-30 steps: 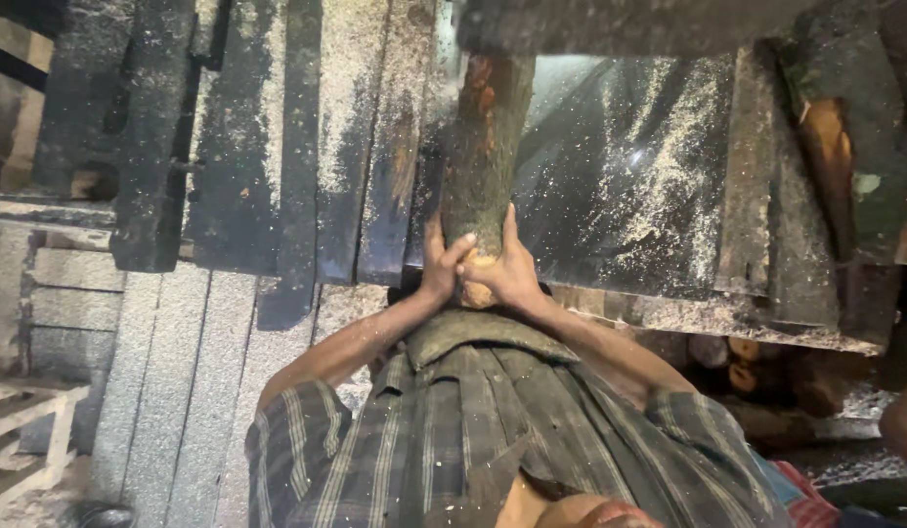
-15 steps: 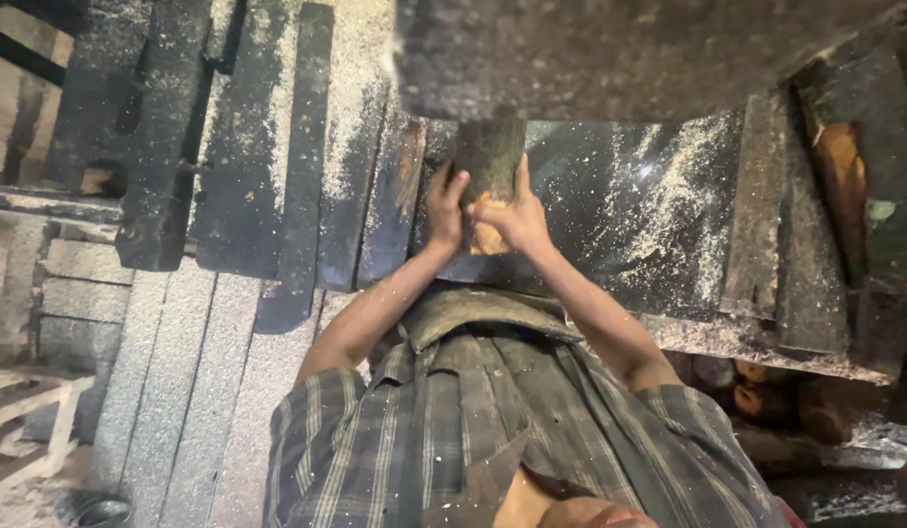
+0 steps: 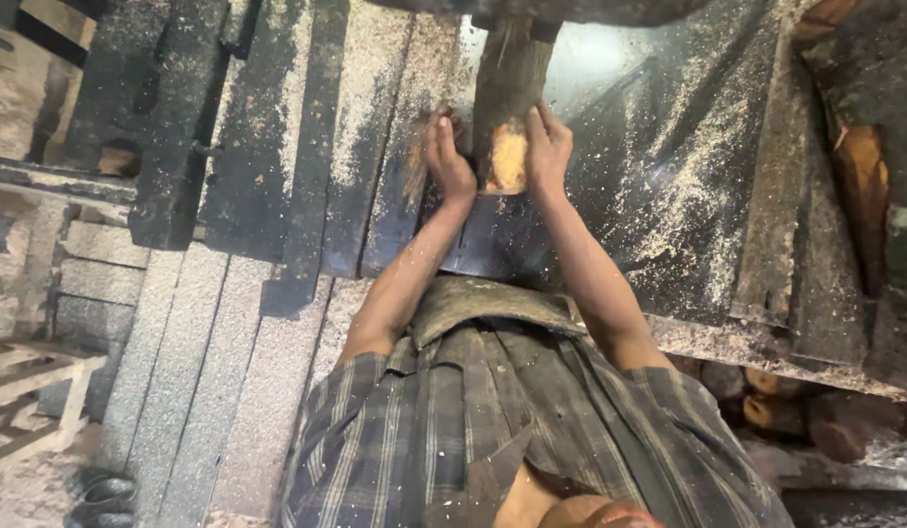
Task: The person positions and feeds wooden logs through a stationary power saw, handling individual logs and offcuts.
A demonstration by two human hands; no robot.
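A short log (image 3: 507,93) is held between the two hands on the dark metal worktop (image 3: 669,147), which is dusted with pale sawdust. The log is taken here as the landmark. Its long axis runs straight away from the person, from the near cut end toward the far edge of the worktop, where its far end goes under a dark, blurred part of a machine (image 3: 532,10); what lies there cannot be told.

The left hand (image 3: 447,156) is pressed flat against the left flank of the log, near its close end, with the fingers stretched along the bark. The right hand (image 3: 548,147) is laid in the same manner on the right flank. So the grip is not a closed fist: the log is clamped between two open palms, one on each side. Both hands are equally near to the log, and the log lies directly ahead of them, in line with the forearms.

The log is seen as round, with grey-brown rough bark. At its near end a fresh, pale orange cut face (image 3: 507,161) is shown between the two hands.

To the left of the log, dark planks (image 3: 307,147) covered with sawdust lie parallel to it. To the right of the log, well apart, another piece of wood with orange flesh (image 3: 859,176) rests at the edge of the worktop.
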